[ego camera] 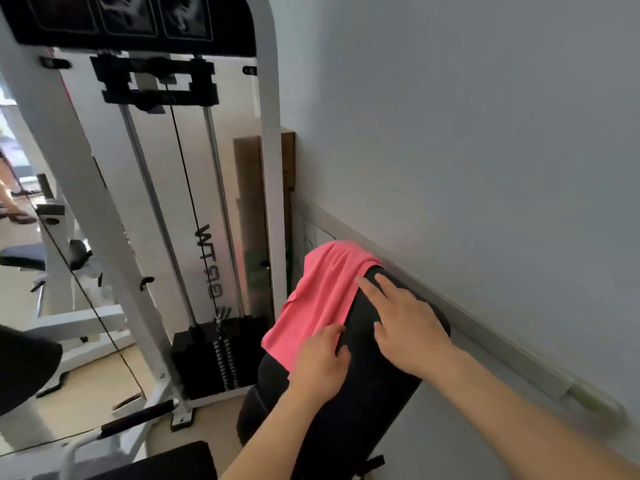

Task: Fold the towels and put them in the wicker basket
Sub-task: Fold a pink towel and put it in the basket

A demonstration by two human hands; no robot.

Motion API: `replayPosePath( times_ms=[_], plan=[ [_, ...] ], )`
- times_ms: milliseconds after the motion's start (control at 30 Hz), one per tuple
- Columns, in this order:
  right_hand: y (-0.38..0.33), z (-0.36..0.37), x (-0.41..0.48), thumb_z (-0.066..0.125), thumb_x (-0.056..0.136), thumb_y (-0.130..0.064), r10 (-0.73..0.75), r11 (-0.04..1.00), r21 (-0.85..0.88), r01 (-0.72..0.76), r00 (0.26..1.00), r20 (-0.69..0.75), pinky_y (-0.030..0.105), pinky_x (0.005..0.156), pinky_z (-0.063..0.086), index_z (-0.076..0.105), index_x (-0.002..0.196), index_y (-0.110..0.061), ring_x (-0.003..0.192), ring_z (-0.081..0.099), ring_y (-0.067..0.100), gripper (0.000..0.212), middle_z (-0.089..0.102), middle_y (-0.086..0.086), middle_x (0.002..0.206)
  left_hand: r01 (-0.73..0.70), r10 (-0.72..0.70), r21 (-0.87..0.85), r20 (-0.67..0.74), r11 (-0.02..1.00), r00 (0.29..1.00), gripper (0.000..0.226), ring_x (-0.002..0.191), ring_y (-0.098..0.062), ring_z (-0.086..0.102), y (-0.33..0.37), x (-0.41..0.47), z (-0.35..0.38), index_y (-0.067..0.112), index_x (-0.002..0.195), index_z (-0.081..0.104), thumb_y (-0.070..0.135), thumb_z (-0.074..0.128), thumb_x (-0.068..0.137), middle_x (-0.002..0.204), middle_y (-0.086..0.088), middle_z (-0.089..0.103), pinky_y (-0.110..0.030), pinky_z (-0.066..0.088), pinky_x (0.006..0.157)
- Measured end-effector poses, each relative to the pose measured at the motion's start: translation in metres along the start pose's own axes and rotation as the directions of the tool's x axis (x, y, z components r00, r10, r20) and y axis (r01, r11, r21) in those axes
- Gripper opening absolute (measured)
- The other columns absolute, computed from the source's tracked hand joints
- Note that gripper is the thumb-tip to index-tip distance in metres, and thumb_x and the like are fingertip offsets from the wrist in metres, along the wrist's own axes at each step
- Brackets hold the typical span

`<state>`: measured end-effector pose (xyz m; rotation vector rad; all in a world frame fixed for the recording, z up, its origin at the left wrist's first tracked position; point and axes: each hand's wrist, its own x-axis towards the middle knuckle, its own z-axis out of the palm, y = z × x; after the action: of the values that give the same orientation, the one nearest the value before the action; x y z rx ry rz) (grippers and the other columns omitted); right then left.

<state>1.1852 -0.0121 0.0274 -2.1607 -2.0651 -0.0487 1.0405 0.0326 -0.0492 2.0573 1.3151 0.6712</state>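
Pink cloth towel [322, 299] draped over black padded backrest [367, 403]; left hand [322, 363] resting loosely on its edge, right hand [405, 330] flat beside.

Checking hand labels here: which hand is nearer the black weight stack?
Left. The left hand rests on the pink towel, beside the weight stack; the right hand lies farther right on the black pad.
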Motion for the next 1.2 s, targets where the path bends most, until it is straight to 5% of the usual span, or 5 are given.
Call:
replayPosePath(
  times_ms=[367,667,800,967,1200],
  plan=[
    [0.014,0.034,0.107,0.058,0.082,-0.056,0.059,0.979,-0.2,-0.027,0.986,0.157,0.051,0.115,0.02,-0.007,0.146,-0.047,0.147,-0.001,0.022,0.091,-0.011,0.0,0.16,0.018,-0.07,-0.227,-0.22,0.974,0.973,0.011,0.077,-0.014,0.055,-0.038,0.088,0.033,0.018,0.082,0.061,0.018,0.054,0.09,0.083,0.007,0.061,-0.029,0.041,0.068],
    [0.022,0.026,0.126,0.056,0.083,-0.026,0.185,0.921,0.38,-0.083,0.952,-0.242,0.038,0.085,0.049,0.073,0.103,-0.028,0.097,0.065,0.02,0.026,0.073,-0.005,0.1,0.131,-0.127,-0.955,0.1,0.266,0.987,0.007,0.077,-0.016,0.049,-0.016,0.081,-0.072,0.01,0.092,0.06,0.016,0.056,0.092,0.084,-0.007,0.055,-0.022,0.045,0.068],
    [0.017,-0.019,0.103,0.06,0.09,-0.004,0.22,0.59,0.793,-0.148,0.975,0.018,0.021,0.064,0.049,0.074,0.084,-0.018,0.067,0.062,0.007,0.021,0.071,-0.002,0.074,0.124,0.05,-0.955,0.142,0.27,0.989,0.012,0.071,-0.014,0.057,-0.02,0.082,-0.116,0.007,0.087,0.062,0.016,0.066,0.08,0.08,-0.007,0.061,-0.018,0.048,0.063],
    [0.015,-0.065,0.059,0.059,0.088,-0.017,0.156,0.138,0.913,-0.385,0.918,0.363,0.019,0.054,0.049,0.07,0.08,0.0,0.06,0.06,0.012,0.022,0.067,0.01,0.071,-0.113,0.105,-0.66,-0.053,0.743,0.993,0.011,0.069,-0.001,0.052,-0.006,0.085,-0.129,0.017,0.084,0.067,0.014,0.06,0.091,0.071,0.011,0.06,-0.015,0.041,0.067],
    [0.054,-0.107,-0.062,0.081,0.067,-0.024,0.182,0.041,0.949,-0.312,0.936,0.3,0.021,0.063,0.054,0.072,0.097,0.001,0.066,0.065,0.012,0.04,0.072,0.009,0.085,0.002,0.314,-0.903,0.151,0.429,0.937,0.021,0.052,-0.003,0.042,0.086,0.057,-0.111,0.024,0.077,0.06,0.019,0.051,0.095,0.062,0.007,0.052,-0.016,0.035,0.046]
  ],
)
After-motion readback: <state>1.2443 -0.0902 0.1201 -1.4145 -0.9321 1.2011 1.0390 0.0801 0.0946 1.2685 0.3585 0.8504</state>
